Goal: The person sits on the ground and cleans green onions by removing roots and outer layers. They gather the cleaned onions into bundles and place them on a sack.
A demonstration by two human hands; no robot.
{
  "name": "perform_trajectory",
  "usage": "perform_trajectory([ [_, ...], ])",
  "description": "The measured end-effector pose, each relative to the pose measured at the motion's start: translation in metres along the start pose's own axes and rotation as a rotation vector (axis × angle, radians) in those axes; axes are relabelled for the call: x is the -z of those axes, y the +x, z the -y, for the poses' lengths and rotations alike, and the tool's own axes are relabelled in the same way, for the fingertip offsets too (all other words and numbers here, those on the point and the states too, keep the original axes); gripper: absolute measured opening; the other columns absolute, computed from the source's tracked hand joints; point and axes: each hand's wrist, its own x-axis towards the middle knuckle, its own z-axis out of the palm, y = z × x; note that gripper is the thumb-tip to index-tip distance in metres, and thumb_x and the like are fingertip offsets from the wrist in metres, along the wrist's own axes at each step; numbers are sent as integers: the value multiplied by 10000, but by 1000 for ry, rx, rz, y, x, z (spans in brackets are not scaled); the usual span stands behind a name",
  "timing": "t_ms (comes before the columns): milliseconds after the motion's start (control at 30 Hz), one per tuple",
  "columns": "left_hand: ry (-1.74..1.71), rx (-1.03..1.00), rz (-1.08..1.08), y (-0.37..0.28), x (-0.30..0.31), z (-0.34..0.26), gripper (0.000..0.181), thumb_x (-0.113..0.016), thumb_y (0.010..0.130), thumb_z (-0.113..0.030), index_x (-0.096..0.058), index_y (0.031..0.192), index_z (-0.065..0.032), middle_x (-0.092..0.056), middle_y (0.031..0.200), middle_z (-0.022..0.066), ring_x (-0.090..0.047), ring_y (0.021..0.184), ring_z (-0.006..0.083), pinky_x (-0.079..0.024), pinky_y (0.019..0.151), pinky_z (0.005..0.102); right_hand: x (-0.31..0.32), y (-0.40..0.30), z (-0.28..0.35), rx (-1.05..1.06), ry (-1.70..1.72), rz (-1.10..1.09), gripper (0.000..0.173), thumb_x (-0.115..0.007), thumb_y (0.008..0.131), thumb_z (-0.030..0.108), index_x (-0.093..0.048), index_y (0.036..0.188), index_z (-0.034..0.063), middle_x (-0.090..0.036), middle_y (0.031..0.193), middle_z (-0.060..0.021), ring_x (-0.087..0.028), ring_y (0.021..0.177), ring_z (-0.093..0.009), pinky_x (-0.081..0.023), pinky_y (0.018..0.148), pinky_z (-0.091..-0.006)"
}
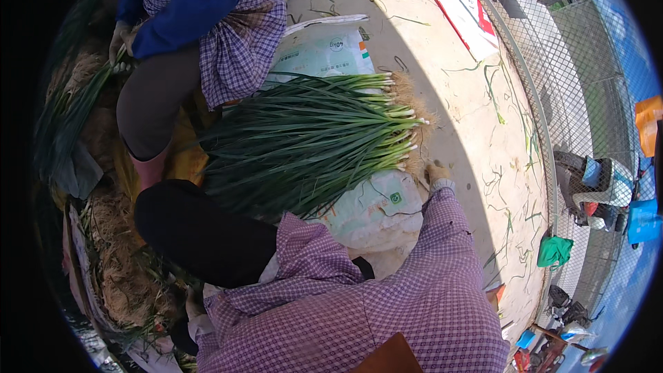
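A large pile of green onions [311, 129] lies before me, leaves to the left, white bulbs and fibrous roots [409, 93] to the right. Under it is a pale printed woven sack [383, 212]. My right hand [438, 173] is at the lower root ends, beside the sack's edge; its fingers are too small to make out. Low on the left, my left hand [193, 306] is partly hidden by my sleeve. It is close to a heap of rooty onion bundles [124, 269], and what it holds, if anything, cannot be seen.
Opposite me a co-worker [181, 26] in a checked apron grips onions [98, 83] in both hands. Loose leaf scraps litter the concrete floor [466, 129]. A wire mesh fence [551, 191] curves along the right, with a scooter [603, 186] behind it. A white-and-red sack [466, 18] lies near the fence.
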Motion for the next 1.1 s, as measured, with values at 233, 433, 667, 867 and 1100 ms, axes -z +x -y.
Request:
perform_trajectory([
  [233,-29,-96,51,-62,-125,-27,437,-407,982,-377,-534,1279,-83,-532,1323,118,-492,1212,295,-390,1028,437,-43,15,98,34,-193,-164,498,-641,776,194,-591,1260,88,-668,808,-109,-634,679,-229,-486,582,-338],
  [433,-160,-85,-122,-58,-76,-2,419,-481,953,-385,-565,1224,-76,-581,1252,121,-536,1140,321,-424,983,458,18,18,74,33,-436,-199,492,-644,774,215,-600,1249,93,-678,868,-117,-645,759,-246,-497,648,-346],
  [667,1,-59,4,-19,-54,-17,382,-486,960,-355,-585,1192,-68,-624,1177,106,-577,1075,298,-447,953,433,206,-28,-54,-270,-874,-282,487,-648,772,240,-611,1237,100,-690,939,-126,-657,852,-265,-509,725,-355],
  [867,8,140,75,44,-23,-19,404,-399,989,-334,-591,1191,-42,-611,1202,115,-548,1112,300,-413,969,414,234,-20,-150,-123,-1065,-48,483,-651,770,261,-620,1227,106,-700,999,-133,-668,931,-282,-520,790,-363],
  [1100,30,108,21,9,-70,-39,389,-455,960,-320,-583,1221,-61,-616,1207,112,-554,1111,297,-408,979,401,5,-8,62,239,-536,-180,539,-636,803,207,-541,1309,48,-642,1151,-197,-614,1072,-278,-467,924,-340],
])
